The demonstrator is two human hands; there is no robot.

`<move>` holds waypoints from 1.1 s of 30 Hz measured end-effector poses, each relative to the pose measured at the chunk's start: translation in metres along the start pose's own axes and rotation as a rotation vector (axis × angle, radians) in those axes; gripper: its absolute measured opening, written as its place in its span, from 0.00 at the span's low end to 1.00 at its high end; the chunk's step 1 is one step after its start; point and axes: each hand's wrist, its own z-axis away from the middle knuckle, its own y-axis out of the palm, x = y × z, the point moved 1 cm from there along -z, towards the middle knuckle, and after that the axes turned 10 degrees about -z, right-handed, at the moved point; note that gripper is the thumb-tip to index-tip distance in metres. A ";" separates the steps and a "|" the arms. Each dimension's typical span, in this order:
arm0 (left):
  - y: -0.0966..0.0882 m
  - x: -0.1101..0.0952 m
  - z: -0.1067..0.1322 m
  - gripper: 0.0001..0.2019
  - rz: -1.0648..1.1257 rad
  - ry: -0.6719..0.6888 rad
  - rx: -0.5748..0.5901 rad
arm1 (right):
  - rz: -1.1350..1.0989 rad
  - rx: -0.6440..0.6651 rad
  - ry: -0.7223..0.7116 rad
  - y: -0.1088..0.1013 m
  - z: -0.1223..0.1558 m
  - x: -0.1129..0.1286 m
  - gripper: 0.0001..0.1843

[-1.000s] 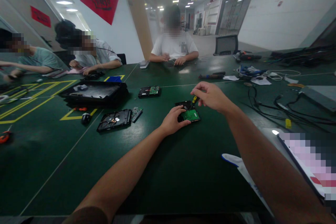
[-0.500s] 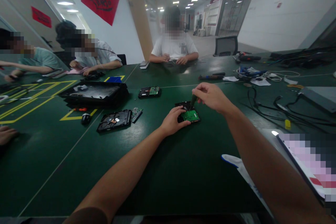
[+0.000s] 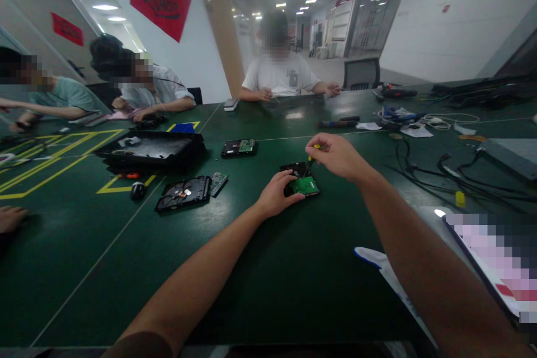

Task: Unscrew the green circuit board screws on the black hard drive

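A black hard drive (image 3: 302, 180) with a green circuit board on top lies on the dark green table (image 3: 260, 268). My left hand (image 3: 277, 193) grips its near left edge, fingers curled over it. My right hand (image 3: 335, 155) is closed around a small screwdriver (image 3: 311, 152) with a yellow and black handle, held upright with its tip down on the drive's far corner.
Another opened drive (image 3: 181, 192) with a loose board lies to the left, a third drive (image 3: 238, 147) behind it, and a black tray (image 3: 153, 149) further left. Cables (image 3: 453, 168) spread on the right. A white glove (image 3: 377, 260) lies near my right forearm. Three people sit at the far side.
My right hand has turned the screwdriver slightly while staying over the drive. A hand has come in at the left table edge. The person opposite has moved an arm outward.
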 end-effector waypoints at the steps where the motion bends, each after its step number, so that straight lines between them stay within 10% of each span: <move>1: 0.000 0.000 0.000 0.29 0.001 -0.002 0.002 | 0.020 -0.011 0.003 -0.001 0.000 0.000 0.11; 33: 0.001 0.001 0.000 0.30 -0.004 0.000 0.006 | -0.075 0.037 0.007 0.003 0.000 0.001 0.14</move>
